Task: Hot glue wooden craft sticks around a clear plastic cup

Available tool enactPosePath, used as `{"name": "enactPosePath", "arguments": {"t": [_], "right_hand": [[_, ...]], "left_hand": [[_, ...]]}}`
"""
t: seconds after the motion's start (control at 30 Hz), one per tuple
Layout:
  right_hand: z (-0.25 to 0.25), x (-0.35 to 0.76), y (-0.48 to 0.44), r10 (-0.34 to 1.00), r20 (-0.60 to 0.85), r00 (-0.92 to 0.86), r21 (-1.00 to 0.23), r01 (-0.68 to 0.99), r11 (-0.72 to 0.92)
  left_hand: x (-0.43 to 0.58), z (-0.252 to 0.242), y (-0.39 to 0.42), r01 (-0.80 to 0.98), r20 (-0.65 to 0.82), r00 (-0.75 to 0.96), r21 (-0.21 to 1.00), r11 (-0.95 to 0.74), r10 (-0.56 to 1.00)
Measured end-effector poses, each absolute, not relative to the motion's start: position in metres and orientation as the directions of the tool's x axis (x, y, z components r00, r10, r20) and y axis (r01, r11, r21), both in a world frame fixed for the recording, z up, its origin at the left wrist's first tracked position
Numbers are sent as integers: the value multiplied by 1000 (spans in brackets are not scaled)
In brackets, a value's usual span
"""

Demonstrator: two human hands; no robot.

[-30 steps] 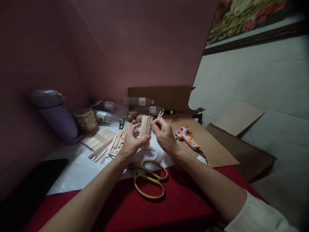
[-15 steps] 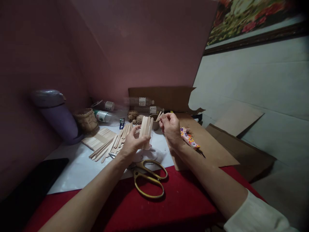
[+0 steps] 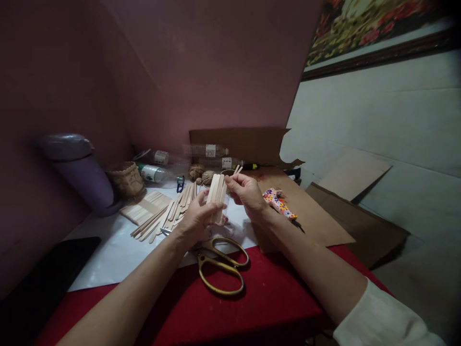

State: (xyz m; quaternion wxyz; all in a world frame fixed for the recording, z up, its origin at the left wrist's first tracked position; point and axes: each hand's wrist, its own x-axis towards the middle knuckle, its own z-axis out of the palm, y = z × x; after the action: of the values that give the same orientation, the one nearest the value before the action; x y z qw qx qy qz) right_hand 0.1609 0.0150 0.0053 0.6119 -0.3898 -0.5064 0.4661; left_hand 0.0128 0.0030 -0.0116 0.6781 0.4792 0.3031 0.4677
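Pink walls [image 3: 201, 72] overlook white paper [image 3: 108, 254]; left hand [image 3: 200, 211] grips sticks [image 3: 216, 188], right hand [image 3: 248, 194] pinches one.

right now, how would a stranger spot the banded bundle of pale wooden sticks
Find the white sheet on the red tabletop. Toward its left, in front of the tan container, lies the bundle of wooden sticks. A tan band crosses it; the neighbouring sticks lie loose.
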Motion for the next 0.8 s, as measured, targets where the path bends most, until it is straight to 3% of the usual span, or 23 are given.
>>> {"name": "enactPosePath", "arguments": {"t": [0.13, 0.57, 0.7, 0.8], "right_hand": [[8, 163, 14, 972, 234, 31, -947, -219, 235], [-11, 149, 16, 901, 348, 260, -907, -148, 394], [-13, 152, 18, 880, 415, 232, -905, 10, 425], [-14, 149, 12, 773, 573, 273, -818, 253, 517]], "left_hand": [[13, -15, 4, -344, 37, 392, 933, 108, 919], [15, -19, 3, -325, 34, 381, 941, 99, 924], [14, -14, 4, -337, 47, 351, 938, 79, 935], [11, -10, 7, -371, 58, 283, 927, 54, 957]]}}
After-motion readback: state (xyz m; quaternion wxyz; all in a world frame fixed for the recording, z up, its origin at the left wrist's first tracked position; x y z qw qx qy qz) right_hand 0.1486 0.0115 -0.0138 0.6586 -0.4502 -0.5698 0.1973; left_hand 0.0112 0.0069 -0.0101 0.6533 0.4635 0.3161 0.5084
